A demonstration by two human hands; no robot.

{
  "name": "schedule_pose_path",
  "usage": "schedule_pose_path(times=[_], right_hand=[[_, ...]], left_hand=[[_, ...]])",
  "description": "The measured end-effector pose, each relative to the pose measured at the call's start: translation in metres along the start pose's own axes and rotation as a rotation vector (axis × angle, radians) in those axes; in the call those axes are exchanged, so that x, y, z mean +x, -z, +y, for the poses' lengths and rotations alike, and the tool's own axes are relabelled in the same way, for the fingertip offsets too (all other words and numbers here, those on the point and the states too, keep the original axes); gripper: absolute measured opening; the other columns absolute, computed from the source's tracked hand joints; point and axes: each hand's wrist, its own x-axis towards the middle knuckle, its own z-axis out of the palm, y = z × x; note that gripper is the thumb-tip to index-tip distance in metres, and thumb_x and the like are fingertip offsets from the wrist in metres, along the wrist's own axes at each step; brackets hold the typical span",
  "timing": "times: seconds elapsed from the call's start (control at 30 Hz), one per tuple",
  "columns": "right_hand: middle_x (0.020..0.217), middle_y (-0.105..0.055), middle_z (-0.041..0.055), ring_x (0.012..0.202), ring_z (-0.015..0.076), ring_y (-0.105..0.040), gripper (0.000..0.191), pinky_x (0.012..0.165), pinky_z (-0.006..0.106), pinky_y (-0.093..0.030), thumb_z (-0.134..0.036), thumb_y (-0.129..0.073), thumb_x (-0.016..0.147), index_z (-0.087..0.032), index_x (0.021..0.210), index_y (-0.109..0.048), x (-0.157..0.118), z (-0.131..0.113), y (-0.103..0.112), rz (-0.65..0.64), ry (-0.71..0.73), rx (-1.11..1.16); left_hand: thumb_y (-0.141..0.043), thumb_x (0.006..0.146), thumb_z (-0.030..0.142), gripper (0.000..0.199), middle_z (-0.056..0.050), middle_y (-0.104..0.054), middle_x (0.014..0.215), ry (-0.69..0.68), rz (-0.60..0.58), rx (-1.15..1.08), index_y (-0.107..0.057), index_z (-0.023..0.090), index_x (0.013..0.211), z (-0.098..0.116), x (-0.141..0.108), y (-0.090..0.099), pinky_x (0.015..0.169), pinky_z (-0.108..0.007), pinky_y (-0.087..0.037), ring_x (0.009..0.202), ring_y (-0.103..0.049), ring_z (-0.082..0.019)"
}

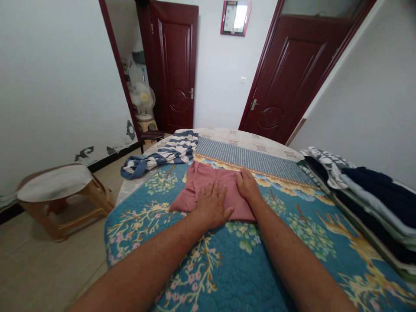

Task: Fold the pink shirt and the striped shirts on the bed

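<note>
A pink garment (227,184), folded into a rough rectangle with a pointed flap at its left, lies on the blue floral cover (253,264) of the table. My left hand (212,206) rests flat on its middle and front part, fingers spread. At the garment's right side, my right hand (248,185) lies palm down with its fingers stretched over the edge. Neither hand grips the cloth.
A crumpled blue-and-white striped garment (162,154) lies at the table's back left. Folded clothes (367,190) are stacked at the right edge. A stool (58,184) stands on the floor at left; two dark red doors are behind.
</note>
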Motion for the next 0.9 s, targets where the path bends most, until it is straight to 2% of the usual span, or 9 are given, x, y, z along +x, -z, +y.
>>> schedule_pose_path(times=[0.07, 0.13, 0.27, 0.4, 0.63, 0.77, 0.9], right_hand=[[0.158, -0.056, 0.0243, 0.151, 0.0311, -0.049, 0.06, 0.127, 0.051, -0.034, -0.043, -0.034, 0.11, -0.006, 0.15, -0.058, -0.005, 0.0, 0.0, 0.079, 0.055, 0.008], [0.159, -0.055, 0.0245, 0.152, 0.0322, -0.048, 0.06, 0.127, 0.053, -0.034, -0.044, -0.038, 0.11, -0.006, 0.151, -0.057, -0.013, -0.003, 0.004, 0.086, 0.078, -0.001], [0.164, -0.05, 0.0226, 0.157, 0.0314, -0.042, 0.058, 0.129, 0.055, -0.03, -0.045, -0.044, 0.11, -0.01, 0.154, -0.055, -0.037, -0.015, 0.021, -0.024, 0.074, -0.046], [0.174, -0.037, 0.0177, 0.162, 0.0339, -0.032, 0.064, 0.13, 0.06, -0.027, -0.053, -0.046, 0.11, -0.016, 0.162, -0.047, -0.064, -0.025, 0.04, -0.149, 0.05, -0.073], [0.179, -0.023, 0.0175, 0.164, 0.0421, -0.025, 0.079, 0.13, 0.068, -0.02, -0.063, -0.042, 0.109, -0.017, 0.172, -0.029, -0.111, -0.036, 0.066, -0.231, 0.037, -0.106], [0.178, -0.025, 0.0213, 0.163, 0.044, -0.025, 0.082, 0.129, 0.07, -0.019, -0.066, -0.042, 0.108, -0.015, 0.171, -0.032, -0.129, -0.041, 0.072, -0.225, 0.03, -0.106], [0.171, -0.037, 0.026, 0.16, 0.0427, -0.034, 0.078, 0.128, 0.065, -0.024, -0.063, -0.045, 0.108, -0.014, 0.168, -0.038, -0.132, -0.043, 0.075, -0.174, -0.017, -0.101]], left_hand=[[-0.042, 0.1, 0.071, 0.092, -0.024, -0.033, 0.175, -0.01, 0.033, 0.001, -0.034, 0.014, 0.171, -0.002, 0.0, -0.002, 0.128, -0.065, -0.022, 0.162, -0.029, -0.044], [-0.044, 0.1, 0.069, 0.089, -0.024, -0.034, 0.175, -0.024, 0.057, 0.0, -0.037, 0.015, 0.17, -0.002, 0.001, -0.003, 0.127, -0.066, -0.024, 0.162, -0.03, -0.044], [-0.048, 0.1, 0.063, 0.083, -0.026, -0.038, 0.173, -0.032, 0.055, 0.022, -0.041, 0.016, 0.168, -0.002, 0.003, -0.001, 0.125, -0.065, -0.027, 0.16, -0.035, -0.045], [-0.043, 0.103, 0.062, 0.081, -0.027, -0.039, 0.172, -0.045, 0.05, 0.075, -0.042, 0.013, 0.167, -0.003, 0.009, 0.002, 0.125, -0.063, -0.028, 0.158, -0.037, -0.045], [-0.04, 0.104, 0.059, 0.083, -0.03, -0.035, 0.173, -0.075, 0.026, 0.143, -0.038, 0.007, 0.168, -0.003, 0.01, 0.004, 0.123, -0.063, -0.03, 0.157, -0.038, -0.046], [-0.039, 0.103, 0.064, 0.085, -0.03, -0.038, 0.171, -0.064, 0.033, 0.184, -0.041, 0.008, 0.167, -0.008, 0.009, 0.003, 0.122, -0.065, -0.03, 0.156, -0.039, -0.047], [-0.042, 0.101, 0.063, 0.08, -0.03, -0.05, 0.163, -0.07, 0.029, 0.198, -0.055, 0.009, 0.157, -0.017, 0.01, 0.01, 0.122, -0.069, -0.026, 0.152, -0.043, -0.048]])
